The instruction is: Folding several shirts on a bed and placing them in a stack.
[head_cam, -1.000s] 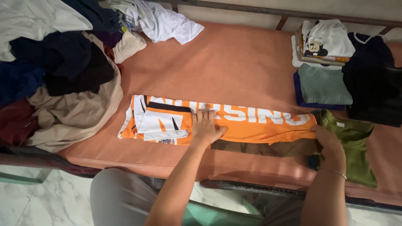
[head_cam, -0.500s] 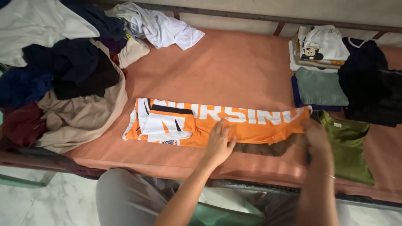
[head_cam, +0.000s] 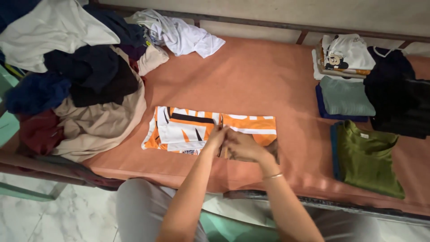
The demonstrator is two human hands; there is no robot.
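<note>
Both forearms extended forward, left hand [head_cam: 217, 137] and right hand [head_cam: 242, 147] touching, fingers curled.

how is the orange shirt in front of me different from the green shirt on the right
The orange shirt has white and black markings; the green shirt is plain. The orange shirt lies under both hands, left hand and right hand meeting on it; the green shirt lies untouched. The orange shirt is a long strip; the green shirt is squarer, collar showing. Both lie folded flat on the orange sheet.
</note>
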